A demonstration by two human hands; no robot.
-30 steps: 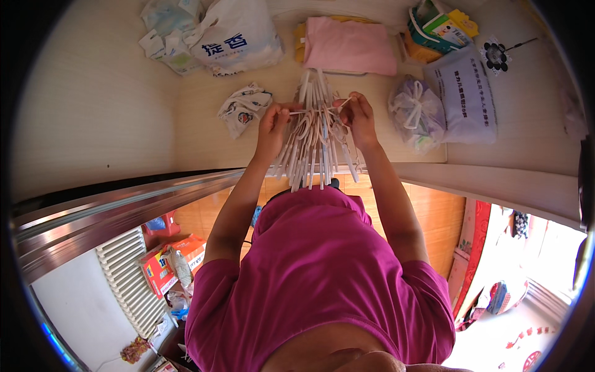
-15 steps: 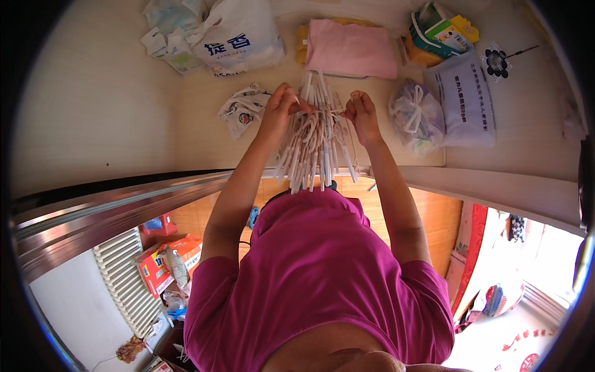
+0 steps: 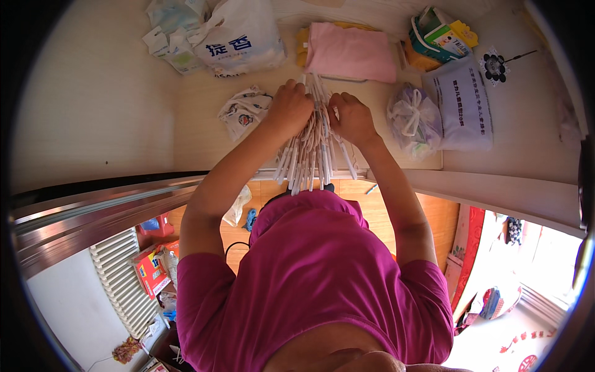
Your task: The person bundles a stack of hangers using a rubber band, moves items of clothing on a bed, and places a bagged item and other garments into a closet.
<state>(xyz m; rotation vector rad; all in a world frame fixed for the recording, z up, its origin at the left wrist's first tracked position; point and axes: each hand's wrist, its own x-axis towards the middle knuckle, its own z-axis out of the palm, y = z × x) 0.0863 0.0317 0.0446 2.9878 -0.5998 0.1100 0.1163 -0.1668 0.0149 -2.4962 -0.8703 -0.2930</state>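
Observation:
A bundle of white clothes hangers [image 3: 310,155] lies on the pale shelf, its many ends fanning toward me over the front edge. My left hand [image 3: 290,110] is closed against the upper left side of the bundle, knuckles up. On the other side my right hand [image 3: 352,119] is closed too, with a small pale bit showing at its fingers. Both hands touch or nearly touch the hangers. What the fingertips hold is mostly hidden behind the hands.
Left on the shelf [image 3: 204,146] are a crumpled printed bag [image 3: 243,113] and a white plastic bag [image 3: 242,43]. Folded pink cloth [image 3: 350,53] lies behind the hangers. To the right sit a knotted clear bag [image 3: 414,118], a white packet [image 3: 462,105] and a green box [image 3: 437,37].
My hands have turned knuckles up and closed in on the bundle; before, they pinched a thin pale tie from both sides. My left elbow has swung outward. The hangers stay in place.

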